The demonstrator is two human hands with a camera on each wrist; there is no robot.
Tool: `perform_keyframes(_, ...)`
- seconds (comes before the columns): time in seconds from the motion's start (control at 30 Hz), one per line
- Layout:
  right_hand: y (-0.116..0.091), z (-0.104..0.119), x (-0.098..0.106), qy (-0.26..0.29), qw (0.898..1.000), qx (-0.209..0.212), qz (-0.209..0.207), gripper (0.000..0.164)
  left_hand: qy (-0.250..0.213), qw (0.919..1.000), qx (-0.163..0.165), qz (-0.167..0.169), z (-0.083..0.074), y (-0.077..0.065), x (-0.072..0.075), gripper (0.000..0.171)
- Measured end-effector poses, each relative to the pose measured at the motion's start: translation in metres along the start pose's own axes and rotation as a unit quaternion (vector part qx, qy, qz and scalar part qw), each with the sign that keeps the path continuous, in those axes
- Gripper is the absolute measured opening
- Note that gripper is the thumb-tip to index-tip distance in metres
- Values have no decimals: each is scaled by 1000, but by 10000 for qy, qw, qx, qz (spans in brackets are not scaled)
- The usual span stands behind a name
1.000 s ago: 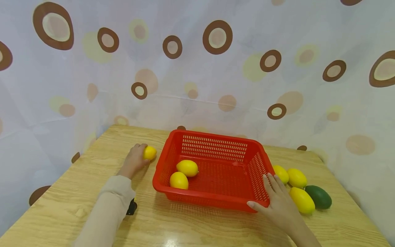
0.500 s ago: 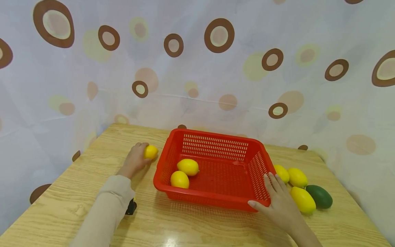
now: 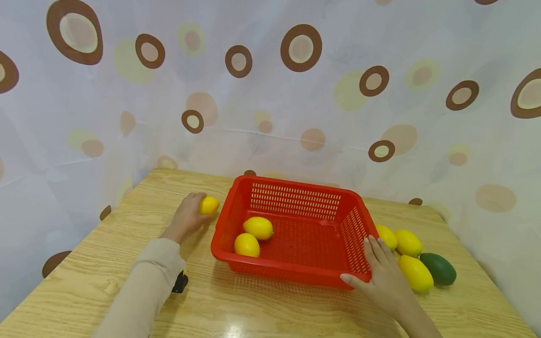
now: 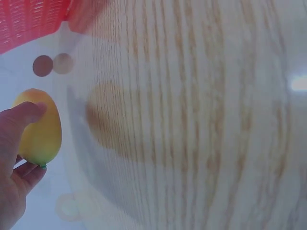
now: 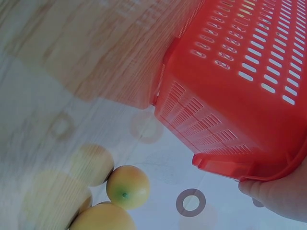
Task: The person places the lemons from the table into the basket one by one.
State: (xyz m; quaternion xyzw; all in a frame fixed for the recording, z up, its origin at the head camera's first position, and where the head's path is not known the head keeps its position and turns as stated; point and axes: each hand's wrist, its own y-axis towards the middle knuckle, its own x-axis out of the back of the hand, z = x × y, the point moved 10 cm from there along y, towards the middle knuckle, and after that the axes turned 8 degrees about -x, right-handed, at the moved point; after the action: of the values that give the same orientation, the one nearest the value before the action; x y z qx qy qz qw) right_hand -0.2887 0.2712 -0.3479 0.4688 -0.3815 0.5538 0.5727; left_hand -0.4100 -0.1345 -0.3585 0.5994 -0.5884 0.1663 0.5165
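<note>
My left hand (image 3: pixel 188 217) grips a yellow lemon (image 3: pixel 209 205) to the left of the red basket (image 3: pixel 291 274). In the left wrist view, thumb and fingers close round this lemon (image 4: pixel 42 132), its green tip pointing down; a gap separates it from its reflection on the table. Two more lemons, one behind (image 3: pixel 258 228) and one in front (image 3: pixel 247 245), lie in the basket's left part. At the front right corner, my right hand (image 3: pixel 384 277) rests on the rim, fingers fairly straight and thumb on the front edge. The right wrist view shows the basket's slotted wall (image 5: pixel 225 96).
Right of the basket lie several yellow fruits, among them a large one (image 3: pixel 416 273), beside a dark green fruit (image 3: pixel 438 269). A small black object (image 3: pixel 180 283) is partly hidden by my left sleeve. A patterned curtain (image 3: pixel 270 94) hangs behind the wooden table (image 3: pixel 270 314).
My left hand and its lemon have shifted slightly right and up, closer to the basket. My right hand stays on the rim, and the basket's contents look unchanged.
</note>
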Motion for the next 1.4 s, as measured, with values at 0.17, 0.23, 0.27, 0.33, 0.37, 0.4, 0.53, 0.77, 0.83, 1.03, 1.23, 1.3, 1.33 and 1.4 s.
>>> perform_keyframes(0.17, 0, 0, -1, 45, 10000, 6, 23, 101, 92, 9999, 46, 97, 0, 2, 1, 55)
perform_keyframes(0.23, 0, 0, -2, 60, 10000, -3, 40, 102, 98, 9999, 33, 103, -1, 3, 2, 55)
perform_keyframes(0.27, 0, -1, -2, 75, 10000, -13, 54, 102, 95, 9999, 14, 96, -1, 3, 2, 55)
perform_keyframes(0.33, 0, -2, -2, 96, 9999, -33, 71, 102, 118, 9999, -66, 28, -3, 5, 5, 55)
perform_keyframes(0.37, 0, -2, -2, 102, 9999, -29, 71, 102, 120, 9999, -93, -4, -4, 6, 5, 55)
perform_keyframes(0.4, 0, -2, -2, 101, 9999, -21, 70, 102, 124, 9998, -118, -33, -4, 7, 6, 55)
perform_keyframes(0.53, 0, 0, -2, 75, 10000, 15, 45, 102, 152, 9997, -187, -95, -6, 9, 9, 55)
perform_keyframes(0.77, 1, -1, -2, 104, 9999, -25, 78, 103, 106, 9995, -275, -95, -12, 14, 12, 54)
perform_keyframes(0.83, 0, -1, -3, 99, 9999, -13, 60, 103, 115, 9996, -251, -69, -12, 15, 12, 54)
perform_keyframes(1.03, 0, -1, -2, 96, 9999, -2, 50, 103, 105, 9998, -173, -6, -14, 15, 14, 54)
perform_keyframes(1.23, 0, -1, -1, 41, 10000, -17, 43, 103, 85, 9997, -207, -46, -17, 17, 19, 56)
perform_keyframes(1.3, -1, -1, 0, 16, 10000, -18, 23, 103, 109, 9997, -210, -58, -18, 17, 20, 56)
perform_keyframes(1.33, -1, 0, 0, 10, 10000, -21, 18, 103, 132, 9997, -209, -52, -18, 17, 21, 57)
perform_keyframes(1.4, -1, 0, 1, -3, 10000, -22, 9, 102, 172, 9996, -213, -46, -19, 17, 22, 57)
